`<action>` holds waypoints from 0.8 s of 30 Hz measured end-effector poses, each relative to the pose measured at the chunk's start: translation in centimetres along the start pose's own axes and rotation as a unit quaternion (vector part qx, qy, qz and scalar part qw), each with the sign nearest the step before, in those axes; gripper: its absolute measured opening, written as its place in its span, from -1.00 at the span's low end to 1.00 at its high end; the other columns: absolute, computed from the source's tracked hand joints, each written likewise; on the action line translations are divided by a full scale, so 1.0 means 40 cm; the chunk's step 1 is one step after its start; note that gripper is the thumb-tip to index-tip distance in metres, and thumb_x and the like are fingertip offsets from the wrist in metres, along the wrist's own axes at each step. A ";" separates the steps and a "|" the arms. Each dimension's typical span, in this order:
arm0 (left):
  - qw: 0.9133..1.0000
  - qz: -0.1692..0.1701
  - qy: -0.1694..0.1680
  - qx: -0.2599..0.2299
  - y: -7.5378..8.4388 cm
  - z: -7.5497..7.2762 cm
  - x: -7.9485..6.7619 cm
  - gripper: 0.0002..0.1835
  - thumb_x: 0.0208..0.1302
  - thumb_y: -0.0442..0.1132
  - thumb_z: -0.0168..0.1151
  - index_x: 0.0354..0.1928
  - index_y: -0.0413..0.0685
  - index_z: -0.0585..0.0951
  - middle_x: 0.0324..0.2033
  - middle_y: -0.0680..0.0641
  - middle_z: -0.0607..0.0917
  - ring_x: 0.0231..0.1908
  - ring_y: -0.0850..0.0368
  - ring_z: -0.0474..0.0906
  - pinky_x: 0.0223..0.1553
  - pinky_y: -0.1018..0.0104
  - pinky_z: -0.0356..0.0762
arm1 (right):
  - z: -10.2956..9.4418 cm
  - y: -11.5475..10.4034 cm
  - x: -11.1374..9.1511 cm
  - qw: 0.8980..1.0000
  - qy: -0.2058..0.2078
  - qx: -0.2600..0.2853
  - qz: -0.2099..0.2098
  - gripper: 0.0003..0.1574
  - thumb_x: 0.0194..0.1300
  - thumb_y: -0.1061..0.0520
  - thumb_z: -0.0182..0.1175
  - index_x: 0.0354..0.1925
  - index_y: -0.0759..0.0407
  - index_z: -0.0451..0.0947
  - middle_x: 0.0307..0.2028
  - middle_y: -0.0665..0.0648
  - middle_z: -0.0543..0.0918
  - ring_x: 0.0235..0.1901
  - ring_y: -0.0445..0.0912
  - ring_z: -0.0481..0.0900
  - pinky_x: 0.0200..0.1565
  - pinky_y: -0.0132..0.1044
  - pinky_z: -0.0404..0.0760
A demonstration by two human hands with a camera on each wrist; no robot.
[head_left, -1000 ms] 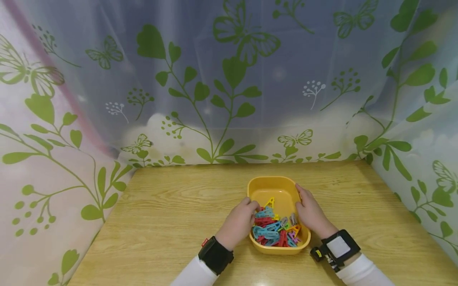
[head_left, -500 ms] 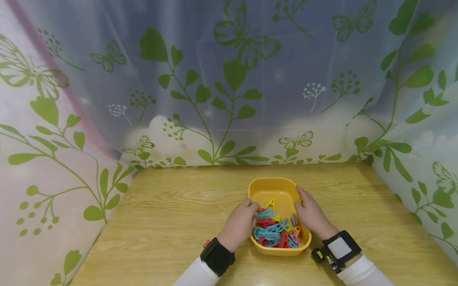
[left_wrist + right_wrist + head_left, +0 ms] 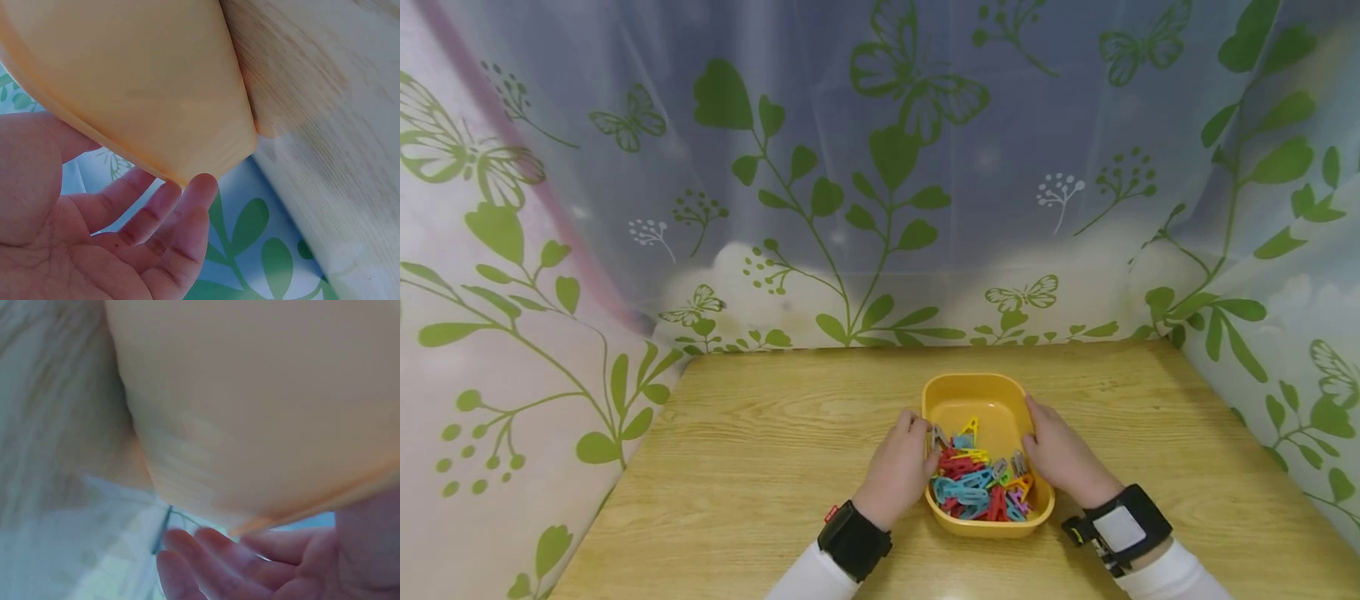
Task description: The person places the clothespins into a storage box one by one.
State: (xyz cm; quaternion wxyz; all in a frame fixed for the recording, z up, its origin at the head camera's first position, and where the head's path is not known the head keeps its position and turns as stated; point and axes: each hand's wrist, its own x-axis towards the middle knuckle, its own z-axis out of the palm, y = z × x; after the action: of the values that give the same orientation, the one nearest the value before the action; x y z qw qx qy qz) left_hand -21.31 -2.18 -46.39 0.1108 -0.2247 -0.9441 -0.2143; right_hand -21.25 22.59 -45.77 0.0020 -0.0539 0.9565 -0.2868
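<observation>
A yellow plastic basin stands on the wooden table, with a pile of colourful clothespins in its near half. My left hand holds the basin's left rim; its thumb reaches over the rim, and its other fingers lie along the outside in the left wrist view. A grey clothespin lies close to that hand's fingertips. On the opposite side, my right hand grips the right rim, its thumb at the inner side. In the right wrist view the basin wall fills most of the picture, above loosely bent fingers.
The wooden table extends on both sides of the basin. A curtain printed with leaves and butterflies encloses the back and sides. Both wrists carry black straps, the left wrist strap and the right wrist strap.
My left fingers have drawn back from over the clothespins to the rim, and the grey clothespin now shows beside them. The upper clothespins have shifted. My right hand has moved slightly rightward.
</observation>
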 end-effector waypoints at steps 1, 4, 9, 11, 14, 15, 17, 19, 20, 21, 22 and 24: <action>1.000 -0.007 -0.003 -0.006 0.000 0.000 0.000 -0.65 0.40 -0.20 0.35 0.09 -0.28 0.62 -0.02 -0.14 0.57 -0.15 0.10 0.63 -0.11 0.28 0.68 | -0.004 -0.002 -0.003 1.000 0.001 -0.009 0.001 -0.23 0.52 0.25 -0.05 0.52 0.57 -0.02 0.34 0.64 0.33 0.16 0.34 0.55 0.17 0.15 0.60; 1.000 -0.022 -0.007 -0.019 -0.001 -0.001 0.002 -0.67 0.41 -0.20 0.34 0.10 -0.25 0.62 -0.03 -0.15 0.64 -0.12 0.06 0.67 -0.08 0.23 0.68 | -0.011 -0.005 -0.009 1.000 0.005 -0.025 0.006 -0.25 0.51 0.23 0.01 0.50 0.56 0.07 0.25 0.61 0.44 -0.07 0.16 0.60 -0.07 -0.02 0.70; 0.998 -0.038 -0.014 -0.052 -0.008 -0.005 0.008 -0.69 0.40 -0.22 0.35 0.08 -0.22 0.62 -0.22 -0.10 0.71 -0.30 0.13 0.62 -0.29 0.30 0.60 | -0.009 -0.002 -0.010 1.000 0.012 -0.019 0.007 -0.33 0.48 0.27 0.06 0.43 0.56 0.21 0.11 0.52 0.58 -0.22 0.02 0.61 -0.19 -0.11 0.74; 0.997 -0.043 -0.019 -0.069 -0.012 -0.006 0.010 -0.69 0.40 -0.22 0.35 0.08 -0.20 0.61 -0.31 -0.05 0.68 -0.41 0.20 0.52 -0.39 0.37 0.50 | -0.009 -0.002 -0.010 1.000 0.013 -0.014 0.010 -0.35 0.47 0.29 0.06 0.41 0.56 0.22 0.06 0.49 0.61 -0.27 -0.01 0.61 -0.24 -0.14 0.73; 0.994 -0.052 -0.028 -0.092 -0.018 -0.003 0.013 -0.69 0.39 -0.21 0.36 0.08 -0.18 0.60 -0.38 0.00 0.62 -0.50 0.26 0.41 -0.48 0.42 0.39 | -0.008 -0.005 -0.012 1.000 0.015 -0.018 0.011 -0.36 0.47 0.30 0.06 0.41 0.56 0.22 0.07 0.49 0.61 -0.27 -0.01 0.61 -0.24 -0.14 0.73; 0.993 -0.055 -0.029 -0.099 -0.019 -0.003 0.013 -0.69 0.39 -0.21 0.36 0.08 -0.17 0.59 -0.38 0.01 0.61 -0.51 0.27 0.40 -0.49 0.43 0.38 | -0.008 -0.007 -0.013 1.000 0.015 -0.021 0.011 -0.36 0.48 0.30 0.06 0.41 0.56 0.22 0.08 0.50 0.61 -0.27 -0.01 0.62 -0.25 -0.14 0.73; 0.992 -0.061 -0.032 -0.109 -0.022 -0.002 0.013 -0.68 0.39 -0.21 0.36 0.09 -0.16 0.59 -0.38 0.02 0.60 -0.53 0.28 0.39 -0.51 0.44 0.38 | -0.007 -0.010 -0.014 0.999 0.016 -0.029 0.008 -0.35 0.48 0.31 0.06 0.41 0.57 0.20 0.08 0.50 0.61 -0.27 -0.01 0.61 -0.26 -0.15 0.71; 0.991 -0.063 -0.033 -0.113 -0.023 -0.001 0.013 -0.68 0.39 -0.21 0.37 0.09 -0.15 0.58 -0.38 0.02 0.60 -0.54 0.28 0.39 -0.52 0.44 0.38 | -0.006 -0.013 -0.015 0.999 0.017 -0.040 0.002 -0.36 0.47 0.31 0.07 0.40 0.58 0.21 0.06 0.50 0.62 -0.27 0.00 0.60 -0.25 -0.13 0.69; 0.991 -0.065 -0.034 -0.115 -0.024 -0.001 0.012 -0.68 0.39 -0.21 0.36 0.09 -0.15 0.58 -0.38 0.02 0.60 -0.54 0.29 0.39 -0.52 0.44 0.38 | -0.006 -0.014 -0.015 0.999 0.017 -0.043 0.002 -0.37 0.47 0.31 0.07 0.39 0.58 0.21 0.05 0.49 0.62 -0.27 0.00 0.60 -0.25 -0.14 0.68; 0.991 -0.065 -0.034 -0.116 -0.025 0.000 0.012 -0.68 0.39 -0.21 0.36 0.09 -0.15 0.58 -0.38 0.02 0.60 -0.54 0.29 0.39 -0.52 0.44 0.38 | -0.005 -0.015 -0.015 0.999 0.017 -0.044 0.002 -0.37 0.47 0.31 0.07 0.39 0.58 0.22 0.03 0.47 0.63 -0.27 -0.01 0.60 -0.25 -0.14 0.68; 0.991 -0.065 -0.033 -0.117 -0.026 0.000 0.011 -0.69 0.39 -0.21 0.36 0.09 -0.15 0.58 -0.38 0.02 0.60 -0.55 0.29 0.39 -0.52 0.44 0.38 | -0.005 -0.016 -0.016 0.999 0.016 -0.044 0.002 -0.37 0.47 0.31 0.08 0.39 0.58 0.22 0.02 0.47 0.63 -0.28 -0.01 0.60 -0.25 -0.14 0.68; 0.991 -0.063 -0.032 -0.115 -0.026 0.000 0.010 -0.68 0.39 -0.22 0.36 0.09 -0.15 0.58 -0.38 0.02 0.61 -0.54 0.29 0.40 -0.52 0.44 0.39 | -0.006 -0.018 -0.016 0.999 0.016 -0.045 0.002 -0.37 0.47 0.31 0.08 0.38 0.58 0.22 0.01 0.46 0.64 -0.28 -0.01 0.60 -0.24 -0.13 0.69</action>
State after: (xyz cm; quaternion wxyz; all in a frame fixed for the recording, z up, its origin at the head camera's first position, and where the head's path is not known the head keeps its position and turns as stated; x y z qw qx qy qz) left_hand -22.16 -2.88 -46.64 0.0399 -0.1825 -0.9284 -0.3212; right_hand -20.54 22.21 -45.20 -0.0147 -0.0473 0.9684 -0.2443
